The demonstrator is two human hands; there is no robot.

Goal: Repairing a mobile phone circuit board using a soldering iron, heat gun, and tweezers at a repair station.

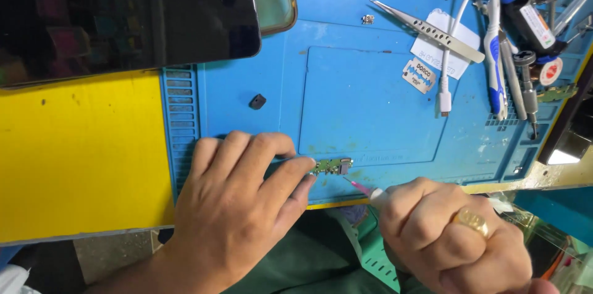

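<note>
Down low, left hand [238,207] pinning circuit board [332,166], right hand [451,232] holding pink-tipped tool [364,189]

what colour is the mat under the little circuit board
Blue: the work mat under the small green circuit board, seen in the head view.

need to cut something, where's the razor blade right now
In the head view the razor blade lies flat on the blue mat, upper right, beside the white cable's plug and just below the metal tweezers.
</note>
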